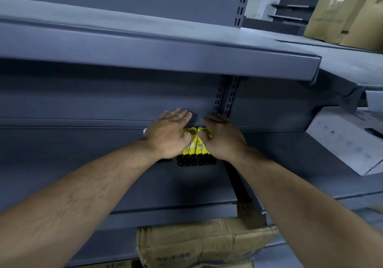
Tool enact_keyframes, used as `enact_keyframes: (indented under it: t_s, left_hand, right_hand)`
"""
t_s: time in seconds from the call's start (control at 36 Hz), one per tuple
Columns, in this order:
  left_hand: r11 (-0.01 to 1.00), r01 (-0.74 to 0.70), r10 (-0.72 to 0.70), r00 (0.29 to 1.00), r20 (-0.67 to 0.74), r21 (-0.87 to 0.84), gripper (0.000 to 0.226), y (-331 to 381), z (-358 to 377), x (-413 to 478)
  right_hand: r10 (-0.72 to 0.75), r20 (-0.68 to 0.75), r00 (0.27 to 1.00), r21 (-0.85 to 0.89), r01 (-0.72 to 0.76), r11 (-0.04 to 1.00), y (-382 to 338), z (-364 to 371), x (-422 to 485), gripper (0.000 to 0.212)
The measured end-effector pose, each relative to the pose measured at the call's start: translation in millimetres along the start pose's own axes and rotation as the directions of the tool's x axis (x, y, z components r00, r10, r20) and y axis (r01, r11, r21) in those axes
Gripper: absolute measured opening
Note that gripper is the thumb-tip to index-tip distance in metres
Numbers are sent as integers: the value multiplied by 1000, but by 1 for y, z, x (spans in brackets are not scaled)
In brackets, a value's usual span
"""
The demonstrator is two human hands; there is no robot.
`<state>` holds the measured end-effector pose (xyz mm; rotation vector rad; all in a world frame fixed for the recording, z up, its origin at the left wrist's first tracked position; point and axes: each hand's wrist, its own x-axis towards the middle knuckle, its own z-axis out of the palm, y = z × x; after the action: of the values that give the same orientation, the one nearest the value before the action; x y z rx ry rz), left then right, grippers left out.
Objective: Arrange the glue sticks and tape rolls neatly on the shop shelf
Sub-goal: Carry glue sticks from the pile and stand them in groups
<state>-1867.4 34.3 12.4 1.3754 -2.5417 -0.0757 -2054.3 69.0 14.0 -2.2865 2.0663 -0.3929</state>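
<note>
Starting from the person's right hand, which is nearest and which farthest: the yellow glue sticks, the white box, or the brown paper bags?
1. Glue sticks: touching the right hand, on its left side.
2. White box: on the neighbouring shelf, off to the right.
3. Brown paper bags: upper shelf, far right.

Flat hands covered most of a row of glue sticks (194, 146): the left hand (167, 135) and right hand (222, 137) left only a few yellow barrels and black caps showing between the thumbs, so the count could not be told. The label print was too blurred to read. A white scrap (144, 131) just left of the left fingers (180, 113) was mostly hidden. Well below the fingers, a cardboard box (199, 245) ran off the bottom edge, its lettering unreadable. A white box (348, 141) far right of them was cut by the frame.
</note>
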Motion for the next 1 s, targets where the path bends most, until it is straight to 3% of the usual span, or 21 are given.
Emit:
enact_keyframes:
  t_s: [0.25,0.36,0.67,0.81,1.0]
  left_hand:
    - [955,291,-287,956,-56,59,67,-25,-28,-75]
    - [891,428,-416,903,-104,149,79,-36,-37,-133]
    - [653,753,-726,653,-215,81,78,-87,-67,-314]
    - [559,828,-790,549,-274,47,87,-114,-82,-383]
    - [454,891,-838,425,-341,-5,77,-173,-113,-482]
  right_hand:
    - [-244,23,970,67,242,968,-71,9,7,55]
    - [-381,41,924,122,374,919,-119,19,1,54]
    - [-715,97,693,308,662,683,-283,64,-49,52]
    - [-804,94,588,324,745,583,-364,74,-66,50]
    - [-864,85,496,325,806,494,-495,93,-89,49]
